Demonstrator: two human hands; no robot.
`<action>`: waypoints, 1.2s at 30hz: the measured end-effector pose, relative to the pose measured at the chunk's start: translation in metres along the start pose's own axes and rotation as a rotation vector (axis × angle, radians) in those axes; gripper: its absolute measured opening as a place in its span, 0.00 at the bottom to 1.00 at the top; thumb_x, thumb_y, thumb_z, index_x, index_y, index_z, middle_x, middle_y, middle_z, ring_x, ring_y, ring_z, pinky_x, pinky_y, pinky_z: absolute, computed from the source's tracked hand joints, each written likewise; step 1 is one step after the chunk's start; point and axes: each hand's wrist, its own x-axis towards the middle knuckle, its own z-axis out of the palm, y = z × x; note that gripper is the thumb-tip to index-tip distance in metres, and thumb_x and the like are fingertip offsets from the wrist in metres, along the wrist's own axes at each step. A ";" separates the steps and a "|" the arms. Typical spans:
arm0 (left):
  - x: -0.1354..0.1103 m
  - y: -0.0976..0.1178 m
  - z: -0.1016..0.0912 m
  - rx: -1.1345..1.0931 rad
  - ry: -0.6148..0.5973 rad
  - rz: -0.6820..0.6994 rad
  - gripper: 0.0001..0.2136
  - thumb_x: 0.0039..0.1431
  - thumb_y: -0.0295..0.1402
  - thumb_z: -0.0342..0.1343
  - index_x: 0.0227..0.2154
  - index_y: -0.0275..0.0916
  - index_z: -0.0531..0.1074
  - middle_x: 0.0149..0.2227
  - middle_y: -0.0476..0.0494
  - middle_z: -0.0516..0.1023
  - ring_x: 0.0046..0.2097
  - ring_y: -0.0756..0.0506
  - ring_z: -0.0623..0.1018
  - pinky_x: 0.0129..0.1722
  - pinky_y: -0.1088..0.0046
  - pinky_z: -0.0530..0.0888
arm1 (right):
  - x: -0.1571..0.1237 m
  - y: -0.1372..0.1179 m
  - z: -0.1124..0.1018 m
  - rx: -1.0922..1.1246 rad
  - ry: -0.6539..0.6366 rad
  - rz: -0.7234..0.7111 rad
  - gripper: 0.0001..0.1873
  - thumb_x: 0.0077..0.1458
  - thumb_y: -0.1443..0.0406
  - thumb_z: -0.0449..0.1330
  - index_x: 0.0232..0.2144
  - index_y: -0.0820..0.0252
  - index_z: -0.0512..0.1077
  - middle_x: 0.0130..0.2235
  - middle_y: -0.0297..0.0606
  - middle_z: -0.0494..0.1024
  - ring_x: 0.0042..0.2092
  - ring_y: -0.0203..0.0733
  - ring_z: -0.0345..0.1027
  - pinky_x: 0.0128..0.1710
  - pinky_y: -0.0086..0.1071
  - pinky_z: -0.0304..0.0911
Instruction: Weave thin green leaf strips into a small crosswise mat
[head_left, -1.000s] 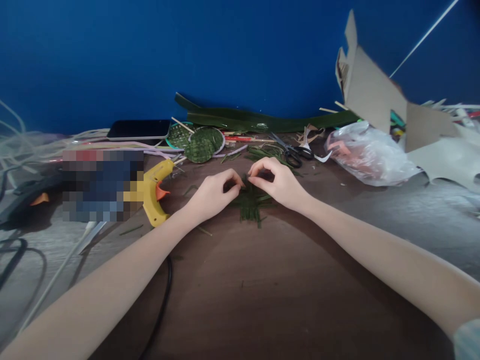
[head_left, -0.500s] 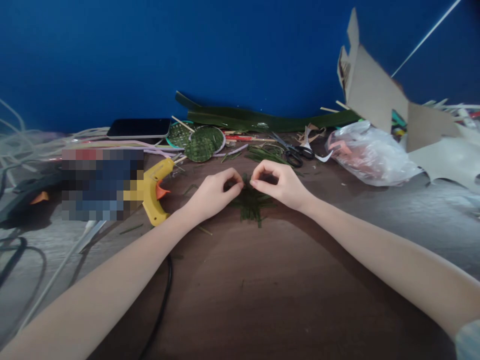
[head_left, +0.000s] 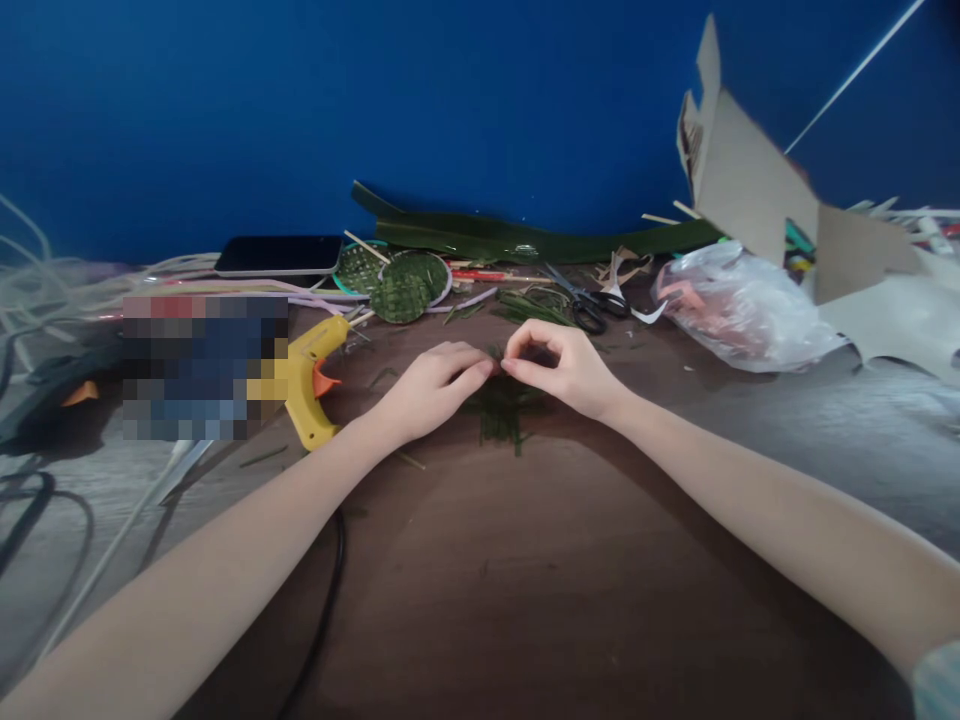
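Note:
A small woven piece of green leaf strips [head_left: 501,420] lies on the dark brown tabletop [head_left: 525,560], its loose ends spread toward me. At its left side is my left hand [head_left: 442,385], thumb and fingers closed near the far part of the weave. My right hand [head_left: 561,368] pinches with thumb and forefinger at the far right of the same piece, almost meeting the left fingertips. The fingertips hide the exact strips between them. Behind the right hand lies a bunch of cut green strips [head_left: 531,305].
To the left lies a yellow glue gun [head_left: 309,385] beside a blurred-out patch. Scissors [head_left: 589,305], round woven leaf discs [head_left: 401,288], a phone [head_left: 277,255] and long leaves [head_left: 525,240] line the back. A plastic bag [head_left: 742,310] and cardboard [head_left: 757,180] stand at right.
My left fingers have flattened and moved slightly right, closer to the right fingertips. The right hand keeps its pinch nearly in place.

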 end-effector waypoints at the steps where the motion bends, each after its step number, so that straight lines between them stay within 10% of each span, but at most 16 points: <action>1: 0.000 0.000 0.000 0.002 -0.002 0.004 0.18 0.61 0.40 0.39 0.30 0.37 0.71 0.34 0.44 0.75 0.40 0.45 0.72 0.45 0.66 0.67 | 0.000 0.000 0.000 0.009 0.005 0.000 0.07 0.49 0.63 0.59 0.25 0.59 0.65 0.28 0.32 0.70 0.32 0.36 0.63 0.33 0.32 0.58; 7: 0.000 0.002 0.000 -0.002 -0.011 0.023 0.16 0.61 0.37 0.39 0.32 0.38 0.73 0.38 0.45 0.76 0.44 0.45 0.73 0.50 0.67 0.65 | 0.001 0.000 0.002 0.084 0.040 0.056 0.09 0.53 0.63 0.56 0.37 0.58 0.65 0.25 0.29 0.68 0.29 0.35 0.63 0.32 0.32 0.56; 13: 0.000 0.004 0.000 0.016 -0.015 -0.007 0.15 0.60 0.37 0.40 0.32 0.38 0.72 0.37 0.44 0.76 0.43 0.45 0.73 0.48 0.66 0.66 | 0.003 -0.001 0.004 -0.064 0.114 0.128 0.13 0.54 0.60 0.54 0.21 0.59 0.64 0.21 0.29 0.63 0.24 0.32 0.54 0.26 0.30 0.50; 36: -0.003 -0.003 0.007 0.224 0.062 0.020 0.11 0.51 0.33 0.57 0.37 0.36 0.67 0.38 0.43 0.71 0.42 0.43 0.70 0.43 0.65 0.67 | 0.002 0.005 0.006 -0.170 0.126 0.097 0.04 0.48 0.69 0.55 0.30 0.58 0.65 0.25 0.31 0.69 0.25 0.33 0.57 0.28 0.31 0.54</action>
